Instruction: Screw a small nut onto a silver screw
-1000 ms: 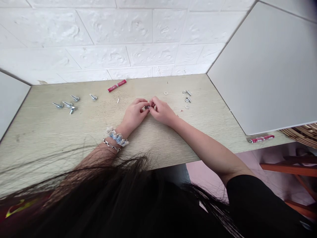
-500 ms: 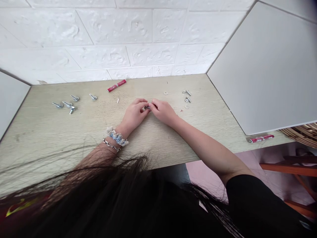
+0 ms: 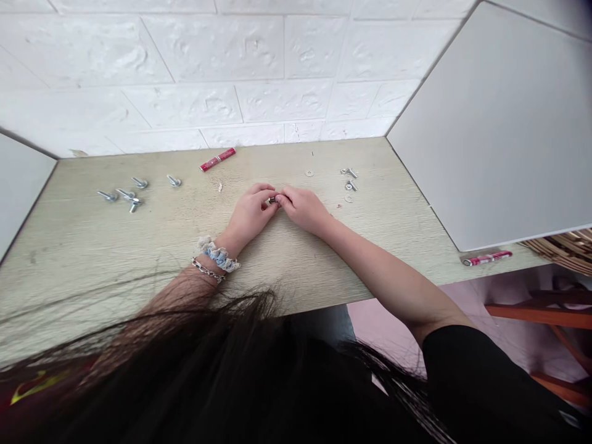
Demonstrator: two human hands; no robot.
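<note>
— What are the hands doing?

— The left hand [image 3: 250,216] and the right hand [image 3: 303,208] are meeting fingertip to fingertip, both pinching a small metal piece [image 3: 272,200] between them (too tiny from here to say whether it is a bolt or a nut). Both hands are resting low on the table [image 3: 115,259], about the middle of it, and the piece is sitting right at the spot where the fingers are touching.

— Anything on the wrists?

— The left one is wearing a blue-and-white scrunchie [image 3: 219,254] with a chain bracelet [image 3: 208,271] just beside it.

— And around them?

— Off to the person's left a cluster of bolts [image 3: 124,196] is lying well apart from the hands, with a single bolt [image 3: 174,180] a little nearer. Toward the wall a red tube [image 3: 217,159] is lying at a slant. On the right a washer [image 3: 309,173] is lying flat, then two more bolts [image 3: 350,179] near each other, and a second washer [image 3: 348,199] just below them.

— Further out?

— Another red tube [image 3: 487,259] is lying at the table's right edge, under a white panel [image 3: 499,123], and a wicker basket [image 3: 564,246] is peeking out beyond it. A white brick wall [image 3: 185,61] is running along the back.
</note>
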